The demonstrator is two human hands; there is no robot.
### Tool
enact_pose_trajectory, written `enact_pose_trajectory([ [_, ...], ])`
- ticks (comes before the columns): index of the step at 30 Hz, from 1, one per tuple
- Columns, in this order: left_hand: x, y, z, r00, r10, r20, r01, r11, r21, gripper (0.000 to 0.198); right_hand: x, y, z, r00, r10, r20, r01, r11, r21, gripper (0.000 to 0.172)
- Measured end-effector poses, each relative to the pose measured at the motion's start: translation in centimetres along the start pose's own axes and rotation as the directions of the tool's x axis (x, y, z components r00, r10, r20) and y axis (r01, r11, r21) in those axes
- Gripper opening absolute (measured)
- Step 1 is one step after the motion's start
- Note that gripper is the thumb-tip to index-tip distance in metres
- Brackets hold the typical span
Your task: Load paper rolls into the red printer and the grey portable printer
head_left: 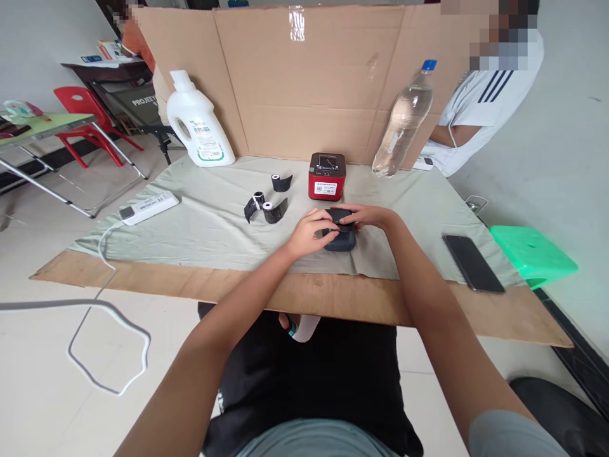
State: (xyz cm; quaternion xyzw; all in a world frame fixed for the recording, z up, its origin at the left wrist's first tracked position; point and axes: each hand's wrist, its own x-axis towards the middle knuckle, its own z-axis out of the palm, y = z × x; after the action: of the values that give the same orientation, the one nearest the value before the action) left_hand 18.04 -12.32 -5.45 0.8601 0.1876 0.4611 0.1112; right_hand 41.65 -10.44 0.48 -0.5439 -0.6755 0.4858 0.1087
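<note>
From nine o'clock the left hand point(307, 233), from two the right hand point(373, 215), clasp a dark device point(341, 242), hiding its middle; finer details blur.

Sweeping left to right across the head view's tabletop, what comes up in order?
White plastic power strip, white plastic handled jug, three dark rolls with white cores, dark rounded case, blue-capped clear plastic bottle, black rectangular smartphone.

Your right hand point(368, 216) has open cloth point(432, 219) to its right, until the phone point(473, 263); the red device point(327, 178) blocks you on the far side, black rolls point(275, 213) farther left.
</note>
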Motion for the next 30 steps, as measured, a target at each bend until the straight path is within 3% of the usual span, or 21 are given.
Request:
enact_pose_trajectory([
  [9,0.0,0.2,0.3,0.996,0.006,0.092,-0.002,0.999,-0.039,0.014,-0.3,0.4,0.8,0.989,-0.13,-0.067,0.13,0.992,-0.005,0.068],
  [13,0.0,0.2,0.2,0.997,0.017,0.069,-0.014,0.999,-0.039,0.016,-0.4,0.7,0.9,0.991,-0.127,-0.044,0.128,0.992,0.014,0.068],
  [16,0.1,0.2,-0.2,1.0,0.021,0.021,-0.021,1.0,-0.006,0.02,-0.8,1.0,1.4,0.986,-0.101,-0.134,0.103,0.995,0.013,0.072],
  [21,0.1,0.4,-0.8,0.994,0.051,0.1,-0.064,0.989,0.134,0.024,-1.0,-1.5,3.1,0.924,0.012,-0.382,-0.069,0.988,-0.135,0.075],
  [26,-0.1,1.2,-0.8,0.964,0.147,0.222,-0.189,0.965,0.181,0.026,0.7,-5.9,5.9,0.88,0.161,-0.448,-0.371,0.822,-0.432,0.071],
  [30,-0.4,1.9,-0.1,0.947,0.128,0.295,-0.184,0.968,0.173,0.03,1.0,-6.3,5.3,0.857,0.162,-0.489,-0.405,0.798,-0.446,0.083],
])
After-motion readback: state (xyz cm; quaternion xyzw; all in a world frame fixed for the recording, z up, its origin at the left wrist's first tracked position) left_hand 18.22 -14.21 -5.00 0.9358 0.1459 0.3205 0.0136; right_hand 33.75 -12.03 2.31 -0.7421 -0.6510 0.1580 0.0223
